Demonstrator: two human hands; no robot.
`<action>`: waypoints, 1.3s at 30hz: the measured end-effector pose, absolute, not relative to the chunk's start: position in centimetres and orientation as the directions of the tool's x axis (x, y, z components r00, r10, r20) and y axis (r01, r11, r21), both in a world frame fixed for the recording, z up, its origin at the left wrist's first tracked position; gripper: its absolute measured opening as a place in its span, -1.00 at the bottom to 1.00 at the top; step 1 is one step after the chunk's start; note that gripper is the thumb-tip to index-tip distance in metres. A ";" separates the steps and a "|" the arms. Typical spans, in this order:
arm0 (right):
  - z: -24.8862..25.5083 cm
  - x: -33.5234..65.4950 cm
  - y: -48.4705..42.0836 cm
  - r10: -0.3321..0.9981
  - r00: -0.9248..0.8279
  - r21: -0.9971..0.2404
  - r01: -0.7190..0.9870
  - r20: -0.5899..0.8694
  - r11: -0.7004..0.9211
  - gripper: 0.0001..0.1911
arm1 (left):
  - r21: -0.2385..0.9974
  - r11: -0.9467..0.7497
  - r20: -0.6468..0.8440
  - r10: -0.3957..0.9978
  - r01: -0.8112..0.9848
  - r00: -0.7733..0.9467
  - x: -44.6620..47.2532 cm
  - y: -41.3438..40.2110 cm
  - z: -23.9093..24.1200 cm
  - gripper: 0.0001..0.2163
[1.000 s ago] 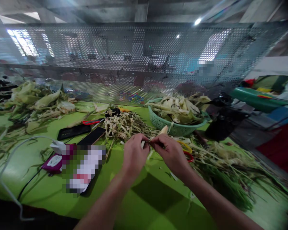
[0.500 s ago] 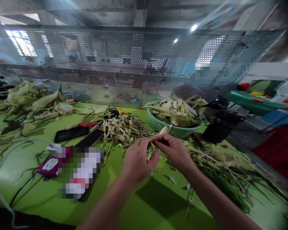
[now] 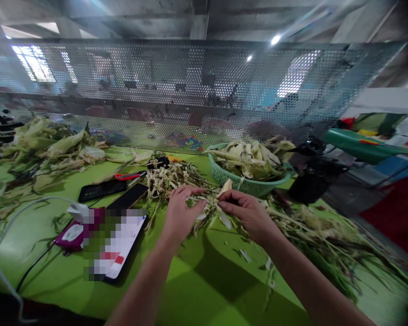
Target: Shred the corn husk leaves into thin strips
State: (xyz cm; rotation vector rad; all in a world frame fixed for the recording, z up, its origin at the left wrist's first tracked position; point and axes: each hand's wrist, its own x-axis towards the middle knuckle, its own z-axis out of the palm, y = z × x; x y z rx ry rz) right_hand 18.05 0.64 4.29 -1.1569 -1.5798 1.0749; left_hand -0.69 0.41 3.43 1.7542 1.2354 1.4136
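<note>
In the head view my right hand (image 3: 246, 213) pinches a pale corn husk piece (image 3: 227, 186) between thumb and fingertips. A whitish strip (image 3: 225, 219) hangs just below those fingers. To its left, my left hand (image 3: 182, 210) has its fingers stretched out and the thumb apart, with no husk visibly gripped. Its fingertips come close to loose husk bits (image 3: 209, 208) lying between the hands. Behind the left hand is a heap of small knotted husk pieces (image 3: 172, 177). Beyond the right hand stands a green basket (image 3: 251, 184) filled with dry husks (image 3: 255, 158).
Phones (image 3: 128, 197) and a purple power strip (image 3: 70, 236) with a white plug lie left on the green table (image 3: 177, 290). A red-handled tool (image 3: 129, 175) is behind them. Husk piles flank both sides (image 3: 54, 145). A perforated metal screen (image 3: 149, 90) rises behind.
My hands were together at the husk piece; my left hand has moved left and its fingers have spread. My right hand stays nearly in place, still pinching.
</note>
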 end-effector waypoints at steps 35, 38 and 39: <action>4.8 19.0 0.4 0.895 -0.261 -0.606 0.663 0.362 0.439 -0.83 | 0.926 -0.372 0.354 0.915 0.069 0.192 0.2 0.7 2.3 -0.93; 5.2 18.9 -0.1 0.890 -0.271 -0.578 0.684 0.365 0.446 -0.84 | 0.932 -0.351 0.332 0.927 0.090 0.176 0.2 0.8 2.2 -0.95; 5.3 18.8 -0.2 0.887 -0.278 -0.575 0.681 0.370 0.454 -0.84 | 0.933 -0.345 0.327 0.932 0.104 0.158 0.2 0.8 2.2 -0.96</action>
